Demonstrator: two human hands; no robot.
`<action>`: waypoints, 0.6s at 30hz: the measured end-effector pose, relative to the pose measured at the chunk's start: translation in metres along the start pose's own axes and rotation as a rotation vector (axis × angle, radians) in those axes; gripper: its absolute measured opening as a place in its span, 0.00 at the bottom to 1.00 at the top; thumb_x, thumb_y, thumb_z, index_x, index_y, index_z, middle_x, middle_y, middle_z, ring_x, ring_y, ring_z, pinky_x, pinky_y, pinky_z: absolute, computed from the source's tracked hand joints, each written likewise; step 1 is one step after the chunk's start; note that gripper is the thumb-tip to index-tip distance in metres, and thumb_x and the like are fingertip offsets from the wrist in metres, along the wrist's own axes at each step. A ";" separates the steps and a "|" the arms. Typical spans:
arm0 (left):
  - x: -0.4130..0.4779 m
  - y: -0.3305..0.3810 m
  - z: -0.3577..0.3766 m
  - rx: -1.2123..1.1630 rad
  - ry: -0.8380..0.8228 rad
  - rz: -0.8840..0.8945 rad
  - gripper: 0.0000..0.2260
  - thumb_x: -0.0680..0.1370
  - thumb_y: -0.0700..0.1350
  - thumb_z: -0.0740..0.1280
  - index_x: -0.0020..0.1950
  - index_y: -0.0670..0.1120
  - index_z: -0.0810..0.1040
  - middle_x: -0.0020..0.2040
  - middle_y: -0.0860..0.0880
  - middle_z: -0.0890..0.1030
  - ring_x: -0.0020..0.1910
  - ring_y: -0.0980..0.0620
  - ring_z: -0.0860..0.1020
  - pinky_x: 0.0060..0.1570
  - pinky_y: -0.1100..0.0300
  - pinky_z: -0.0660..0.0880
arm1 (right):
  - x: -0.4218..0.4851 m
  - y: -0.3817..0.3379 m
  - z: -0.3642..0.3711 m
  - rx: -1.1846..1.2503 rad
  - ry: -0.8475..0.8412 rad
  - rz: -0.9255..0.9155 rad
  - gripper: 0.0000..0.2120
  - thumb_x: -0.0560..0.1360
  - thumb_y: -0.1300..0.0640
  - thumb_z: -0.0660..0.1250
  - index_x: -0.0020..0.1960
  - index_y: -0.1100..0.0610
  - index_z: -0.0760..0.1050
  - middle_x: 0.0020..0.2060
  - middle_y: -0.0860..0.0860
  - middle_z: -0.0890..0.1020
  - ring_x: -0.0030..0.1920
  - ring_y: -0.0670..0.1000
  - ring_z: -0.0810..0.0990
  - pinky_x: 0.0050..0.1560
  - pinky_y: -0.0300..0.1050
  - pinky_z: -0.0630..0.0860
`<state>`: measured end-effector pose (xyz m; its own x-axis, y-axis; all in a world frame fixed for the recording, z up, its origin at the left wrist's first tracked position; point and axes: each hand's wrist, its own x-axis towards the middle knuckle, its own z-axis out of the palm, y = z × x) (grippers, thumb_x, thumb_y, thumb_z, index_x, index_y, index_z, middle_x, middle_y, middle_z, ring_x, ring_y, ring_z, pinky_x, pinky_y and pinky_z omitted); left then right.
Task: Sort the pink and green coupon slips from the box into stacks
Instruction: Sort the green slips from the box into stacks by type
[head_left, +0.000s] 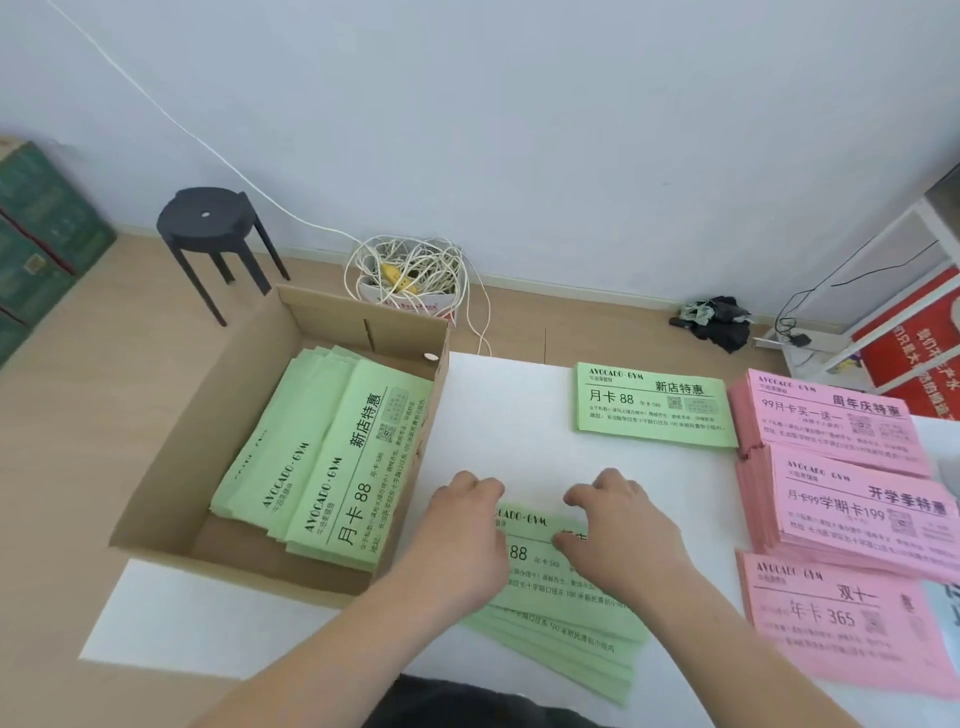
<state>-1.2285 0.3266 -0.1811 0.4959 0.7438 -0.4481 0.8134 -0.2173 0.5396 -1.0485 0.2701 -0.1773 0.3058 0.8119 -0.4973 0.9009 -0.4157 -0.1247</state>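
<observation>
Head view: at lower centre of the frame the left hand (467, 530) and right hand (618, 525) both held a fanned green bunch (561, 613) on the table (519, 415), fingers curled over its left and top edges. More green slips (332, 457) lay in the box (192, 467) at left. A green stack (654, 405) sat at upper centre and pink stacks (841, 467) at right. The step looked like squaring the bunch. Next it would need lifting onto the green stack, edges aligned.

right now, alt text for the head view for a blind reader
Left hand and right hand grip a fanned green pile on a white table. A cardboard box of green slips sits left; a green stack and three pink stacks lie right.
</observation>
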 end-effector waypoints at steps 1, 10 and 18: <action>-0.008 -0.006 0.007 -0.064 0.004 -0.047 0.22 0.82 0.46 0.63 0.76 0.49 0.67 0.70 0.50 0.69 0.70 0.49 0.71 0.70 0.55 0.68 | -0.012 0.005 0.009 -0.007 0.015 0.027 0.23 0.78 0.38 0.64 0.71 0.41 0.70 0.63 0.45 0.68 0.67 0.48 0.67 0.53 0.47 0.75; -0.035 -0.031 0.042 -0.656 0.159 -0.227 0.15 0.75 0.42 0.67 0.56 0.61 0.74 0.57 0.56 0.80 0.55 0.57 0.80 0.57 0.53 0.80 | -0.064 0.017 0.074 0.097 0.076 0.044 0.28 0.80 0.31 0.53 0.78 0.38 0.62 0.75 0.44 0.64 0.74 0.50 0.62 0.68 0.47 0.72; -0.081 -0.020 0.067 -0.133 0.200 0.294 0.20 0.79 0.50 0.65 0.72 0.59 0.72 0.59 0.59 0.73 0.59 0.58 0.70 0.62 0.60 0.70 | -0.069 0.016 0.053 0.483 -0.050 0.136 0.43 0.67 0.15 0.50 0.65 0.42 0.80 0.68 0.43 0.69 0.72 0.50 0.63 0.70 0.51 0.67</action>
<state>-1.2649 0.2284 -0.2035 0.6228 0.7732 -0.1197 0.5922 -0.3659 0.7179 -1.0717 0.1862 -0.1902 0.3844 0.7217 -0.5757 0.6052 -0.6679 -0.4332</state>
